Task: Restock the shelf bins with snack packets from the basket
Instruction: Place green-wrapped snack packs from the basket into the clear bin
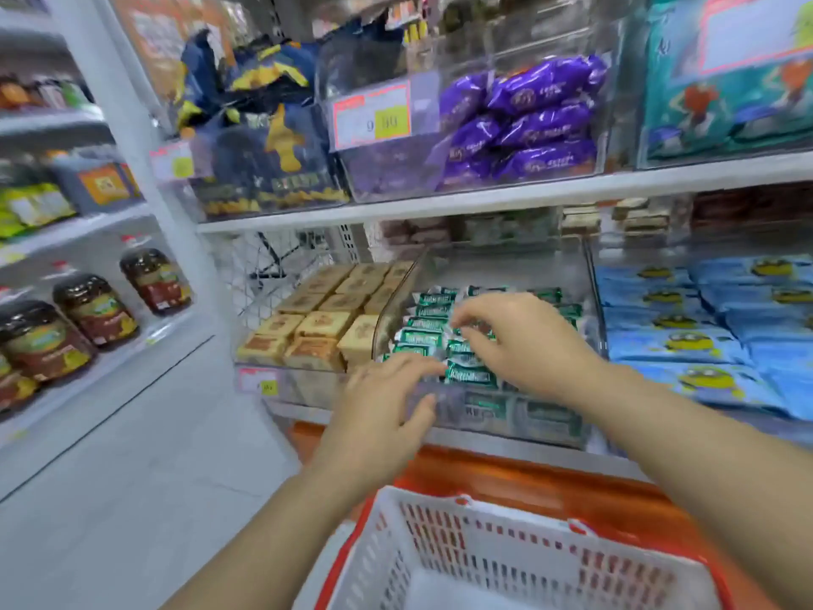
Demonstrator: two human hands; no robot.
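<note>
A clear shelf bin [532, 427] on the lower shelf holds several green-and-white snack packets [424, 336]. My left hand [387, 407] rests at the bin's front edge, its fingers stretched out over the nearest packets. My right hand [523, 341] hovers over the middle of the bin with fingers bent down onto the packets; whether it pinches one is unclear. The white and red basket [440, 539] sits below my arms at the bottom of the view, and the part of its inside that shows is bare.
A bin of tan square cakes [325, 323] stands left of the green packets, blue packets [686, 341] to the right. Purple packets [528, 121] fill a bin on the shelf above. Jars [94, 308] line the shelves at left. An orange base [550, 482] runs below the shelf.
</note>
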